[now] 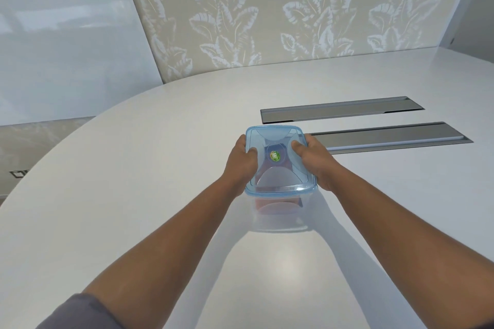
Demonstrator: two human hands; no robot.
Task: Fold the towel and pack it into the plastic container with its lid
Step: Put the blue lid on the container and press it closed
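White surface (pixel 160 168), two grey inset strips (pixel 342 109) at right; clear container (pixel 280 211) at centre, blue lid (pixel 278 139) on, reddish towel (pixel 272 205) inside; left hand (pixel 240 160) and right hand (pixel 315 160) clamped on lid edges, thumbs on top.

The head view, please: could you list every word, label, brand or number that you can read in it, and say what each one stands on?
"M": a large white letter on the round green and yellow sticker in the middle of the blue lid; any smaller print on the sticker is too blurred to read.
Small plate at the far left edge: too small to tell whether it bears any text.
Nothing else in view carries writing.
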